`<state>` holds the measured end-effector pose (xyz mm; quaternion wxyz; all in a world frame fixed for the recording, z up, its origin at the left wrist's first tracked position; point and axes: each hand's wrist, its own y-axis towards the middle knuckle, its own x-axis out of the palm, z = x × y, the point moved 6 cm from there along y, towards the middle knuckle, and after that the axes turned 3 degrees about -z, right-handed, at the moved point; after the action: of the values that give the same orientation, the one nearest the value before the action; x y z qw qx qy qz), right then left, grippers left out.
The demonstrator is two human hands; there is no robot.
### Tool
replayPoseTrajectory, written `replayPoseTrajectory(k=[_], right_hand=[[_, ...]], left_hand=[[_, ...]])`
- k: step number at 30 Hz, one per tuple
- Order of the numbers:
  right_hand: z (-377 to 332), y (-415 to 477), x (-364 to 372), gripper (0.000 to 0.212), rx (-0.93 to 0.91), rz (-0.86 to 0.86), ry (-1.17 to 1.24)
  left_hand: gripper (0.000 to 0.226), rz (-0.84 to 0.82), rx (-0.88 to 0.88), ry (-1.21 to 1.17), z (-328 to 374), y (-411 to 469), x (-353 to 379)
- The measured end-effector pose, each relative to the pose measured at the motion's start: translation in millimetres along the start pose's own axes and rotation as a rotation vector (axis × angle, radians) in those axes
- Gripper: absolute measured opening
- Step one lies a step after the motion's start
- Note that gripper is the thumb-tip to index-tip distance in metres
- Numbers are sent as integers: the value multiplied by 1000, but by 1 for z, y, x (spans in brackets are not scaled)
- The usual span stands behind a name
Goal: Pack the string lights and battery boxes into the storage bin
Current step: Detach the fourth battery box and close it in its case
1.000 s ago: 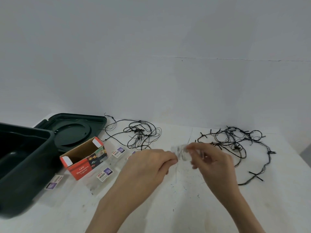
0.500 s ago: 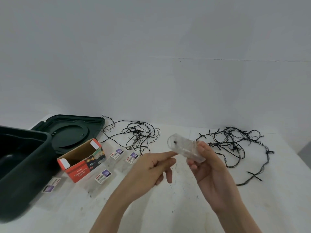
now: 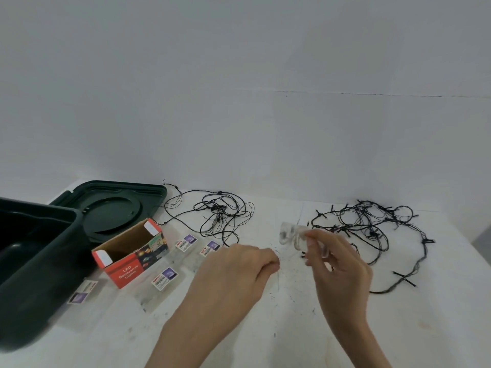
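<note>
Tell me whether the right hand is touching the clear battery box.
Touching. In the head view the right hand pinches one end of the clear battery box between thumb and fingers; the box itself is blurred.

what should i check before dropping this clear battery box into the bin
1. Grip: the right hand holds the clear battery box above the table: ok, though blurred.
2. Storage bin open, with its lid lying behind it: ok.
3. Left hand free to help: cannot tell. Its fingers are curled and may be pinching a fine wire.
4. Box's lead clear of the tangles: cannot tell, too thin to trace.
5. String lights packed: not ok. The left tangle and right tangle both lie on the table.
</note>
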<state>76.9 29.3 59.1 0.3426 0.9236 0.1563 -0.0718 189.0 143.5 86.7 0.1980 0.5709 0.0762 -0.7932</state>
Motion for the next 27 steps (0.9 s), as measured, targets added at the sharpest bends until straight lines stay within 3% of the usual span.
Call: replayPoseTrajectory(k=[2, 6, 8, 11, 14, 17, 21, 27], right_hand=[[1, -1, 6, 17, -12, -139, -41], [8, -6, 22, 30, 358, -551, 209], [9, -8, 24, 27, 476, -629, 382], [8, -12, 27, 3, 635, -626, 665], [6, -15, 30, 9, 770, -571, 877], [4, -17, 33, 11, 891, -441, 987], [3, -17, 36, 10, 927, -273, 1031], [7, -5, 25, 12, 842, -68, 1003]], left_hand=[[57, 97, 59, 45, 0, 5, -7], [29, 81, 38, -26, -14, 19, -10], [20, 16, 21, -140, -19, 23, -6], [11, -12, 0, -518, -28, 24, 5], [9, -21, -13, -760, -28, 23, 15], [29, -35, -92, -926, -27, 19, 22], [32, -78, -175, -951, -26, 13, 32], [21, -87, -140, -921, -13, 9, 37]])
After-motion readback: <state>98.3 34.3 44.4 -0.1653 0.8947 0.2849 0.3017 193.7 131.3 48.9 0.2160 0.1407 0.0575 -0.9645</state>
